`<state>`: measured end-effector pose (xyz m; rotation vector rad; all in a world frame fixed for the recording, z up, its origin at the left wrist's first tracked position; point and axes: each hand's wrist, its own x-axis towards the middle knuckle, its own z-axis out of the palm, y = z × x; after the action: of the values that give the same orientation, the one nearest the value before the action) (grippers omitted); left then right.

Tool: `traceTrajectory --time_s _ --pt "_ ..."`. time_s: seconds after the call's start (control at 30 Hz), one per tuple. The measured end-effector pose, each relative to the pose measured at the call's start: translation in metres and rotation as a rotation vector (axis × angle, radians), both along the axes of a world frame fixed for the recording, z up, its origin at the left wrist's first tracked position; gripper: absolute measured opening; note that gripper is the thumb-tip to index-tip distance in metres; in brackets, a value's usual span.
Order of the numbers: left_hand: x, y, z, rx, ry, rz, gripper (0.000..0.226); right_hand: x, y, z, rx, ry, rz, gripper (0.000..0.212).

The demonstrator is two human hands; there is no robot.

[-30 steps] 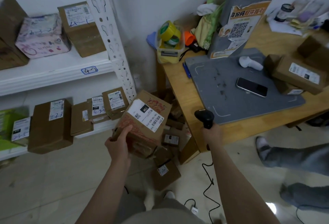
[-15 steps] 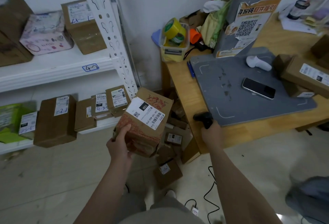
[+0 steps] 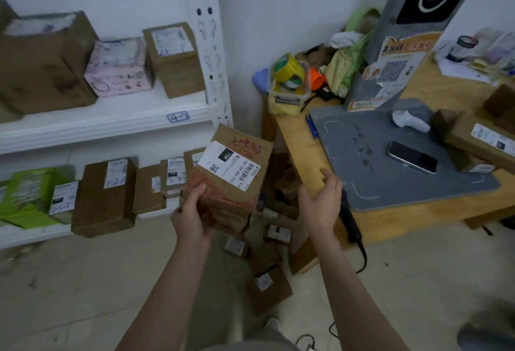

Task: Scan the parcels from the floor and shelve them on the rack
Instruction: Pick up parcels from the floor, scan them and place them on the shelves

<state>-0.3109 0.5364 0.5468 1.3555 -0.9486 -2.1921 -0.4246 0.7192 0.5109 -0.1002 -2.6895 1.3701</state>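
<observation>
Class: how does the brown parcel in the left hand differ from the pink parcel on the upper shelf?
The brown parcel is red-printed cardboard; the pink parcel has a pink wrap. The brown parcel is tilted in the left hand; the pink parcel rests on the shelf between boxes. The brown parcel bears a barcode label; the pink parcel, handwriting. Both are boxy.

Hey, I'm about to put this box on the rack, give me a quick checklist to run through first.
1. Left hand grips labelled parcel: ok.
2. Shipping label faces up, readable: ok.
3. Right hand free to help: ok, open and holding nothing.
4. Barcode scanner resting securely at the table edge: cannot tell.
5. Free spot on lower shelf: cannot tell, boxes crowd it.
</observation>
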Motion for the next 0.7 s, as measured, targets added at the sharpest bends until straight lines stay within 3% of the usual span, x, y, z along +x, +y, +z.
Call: traceTrajectory --time_s 0.13,0.3,0.43,0.6,0.7 --pt "0.027 -0.036 0.033 -0.013 0.087 0.013 0.029 0.028 -0.069 0.04 -0.154 0.037 0.09 0.053" --pt "0.082 -0.1 0.065 -0.065 0.187 0.115 0.085 0.083 -0.161 0.08 -0.304 0.059 0.285 0.054" --pt "0.132 -0.156 0.095 -0.069 0.344 0.168 0.071 0.137 -0.231 0.114 -0.411 0.066 0.544 0.053" --pt "0.205 -0.223 0.145 -0.128 0.453 0.297 0.026 0.214 -0.314 0.17 -0.524 0.102 0.862 0.065" --pt "0.254 -0.264 0.18 -0.196 0.538 0.371 0.033 0.256 -0.368 0.208 -0.587 0.17 1.026 0.066"
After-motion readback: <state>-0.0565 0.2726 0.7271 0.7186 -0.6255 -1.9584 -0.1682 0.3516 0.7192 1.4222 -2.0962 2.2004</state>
